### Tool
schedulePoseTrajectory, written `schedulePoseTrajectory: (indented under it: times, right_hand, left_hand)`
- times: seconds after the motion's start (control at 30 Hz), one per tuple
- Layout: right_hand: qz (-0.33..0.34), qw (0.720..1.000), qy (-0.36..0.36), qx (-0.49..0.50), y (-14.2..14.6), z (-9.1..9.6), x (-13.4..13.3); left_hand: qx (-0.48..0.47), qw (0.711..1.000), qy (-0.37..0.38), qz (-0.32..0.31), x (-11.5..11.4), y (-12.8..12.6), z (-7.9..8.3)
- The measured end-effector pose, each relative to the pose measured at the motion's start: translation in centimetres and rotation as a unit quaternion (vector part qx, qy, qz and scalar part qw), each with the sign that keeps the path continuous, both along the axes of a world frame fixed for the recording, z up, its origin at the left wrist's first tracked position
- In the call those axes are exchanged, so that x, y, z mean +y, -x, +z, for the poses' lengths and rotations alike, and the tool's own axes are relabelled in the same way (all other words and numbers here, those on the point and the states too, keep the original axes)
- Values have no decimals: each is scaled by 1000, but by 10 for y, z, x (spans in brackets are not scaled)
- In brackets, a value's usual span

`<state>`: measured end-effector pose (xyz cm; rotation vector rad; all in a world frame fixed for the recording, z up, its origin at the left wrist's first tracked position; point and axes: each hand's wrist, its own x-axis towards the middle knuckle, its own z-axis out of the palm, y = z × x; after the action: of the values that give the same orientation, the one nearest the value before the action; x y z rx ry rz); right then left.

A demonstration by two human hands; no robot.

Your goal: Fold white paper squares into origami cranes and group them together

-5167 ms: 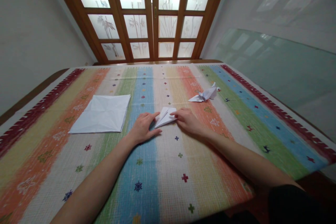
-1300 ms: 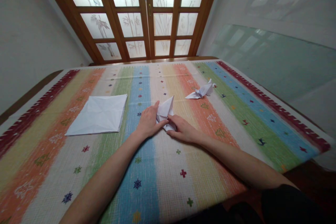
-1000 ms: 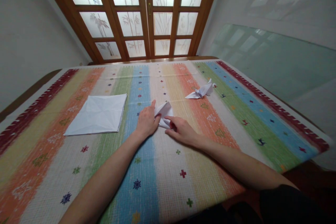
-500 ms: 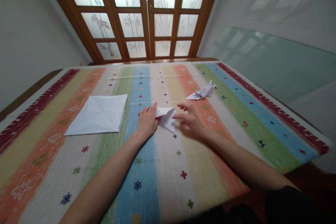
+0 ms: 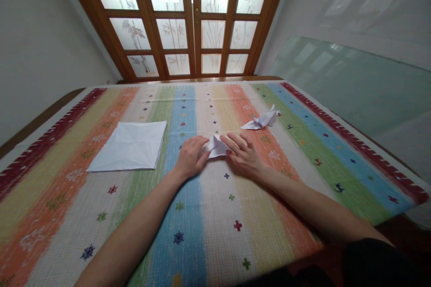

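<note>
A small piece of folded white paper (image 5: 218, 149) lies on the striped tablecloth, with a raised peak in its middle. My left hand (image 5: 191, 157) holds its left side, the thumb along the near edge and the fingers at the far edge. On the other side, my right hand (image 5: 243, 154) grips the right end, index finger stretched over the top and thumb low at the near edge. Both hands cover the paper's ends, so its full outline is hidden. Beyond my right hand sits a finished-looking white paper crane (image 5: 262, 119).
A stack of square white paper sheets (image 5: 129, 147) lies to the left of my left hand. The striped tablecloth (image 5: 208, 233) covers the table. Wooden doors with frosted panes (image 5: 177, 34) stand past the far edge, and a wall (image 5: 387, 13) runs along the right.
The paper's downward-pointing corner no longer shows; its near edge is now flatter, with a peak standing up. My right hand has moved onto the paper, and my left thumb has come to its near edge.
</note>
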<state>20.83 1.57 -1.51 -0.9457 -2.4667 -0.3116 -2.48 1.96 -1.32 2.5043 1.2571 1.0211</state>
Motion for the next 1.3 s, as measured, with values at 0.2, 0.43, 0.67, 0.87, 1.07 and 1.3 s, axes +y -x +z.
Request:
schedulePoseTrajectory:
  times: [0.2,0.43,0.67,0.87,1.07,1.3]
  right_hand:
    - [-63,998,-5,-3,15,2,-17]
    - [-86,996,14,-33,5,32,-10]
    - [-73,996,12,-55,-1,51,1]
    - [-117,993,-13,-23,19,35,10]
    - [-41,985,-65,157,23,-5,26]
    - [-39,945,81,315,12,-11,42]
  left_hand:
    - [115,987,19,-114,0,-2,0]
    - [123,990,17,-70,1,-5,-1]
    - [108,991,73,-35,4,-7,-1]
    - [146,986,75,34,3,-11,1]
    - [141,984,87,60,1,-11,1]
    - [188,980,45,39,0,-11,0]
